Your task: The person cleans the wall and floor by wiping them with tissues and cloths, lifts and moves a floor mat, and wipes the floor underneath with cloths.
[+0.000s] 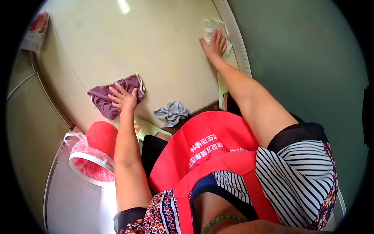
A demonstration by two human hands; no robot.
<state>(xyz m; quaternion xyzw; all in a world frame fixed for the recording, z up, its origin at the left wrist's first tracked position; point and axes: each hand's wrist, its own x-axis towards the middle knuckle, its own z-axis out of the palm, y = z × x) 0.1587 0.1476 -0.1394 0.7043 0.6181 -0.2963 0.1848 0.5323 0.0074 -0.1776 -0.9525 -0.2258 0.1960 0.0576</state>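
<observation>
My left hand (125,99) lies palm down, fingers spread, on a crumpled purple cloth (104,102) with pale edging, spread on the tiled floor. Over to the right, my right hand (215,47) presses flat on a thin whitish cloth or wipe (210,25) beside the grey door frame or base strip. Its fingers are stretched out and the thumb stands apart. Neither hand is wrapped around anything. Between my feet, a bunched grey-blue cloth (172,113) sits on the floor, touched by neither hand.
A red bin (102,136) with a white rim and pink bag liner stands at lower left. A red-and-white plastic package (38,31) is at upper left. My green slippers (150,128) and red apron (210,144) are close below. A grey-green panel (300,58) borders the right.
</observation>
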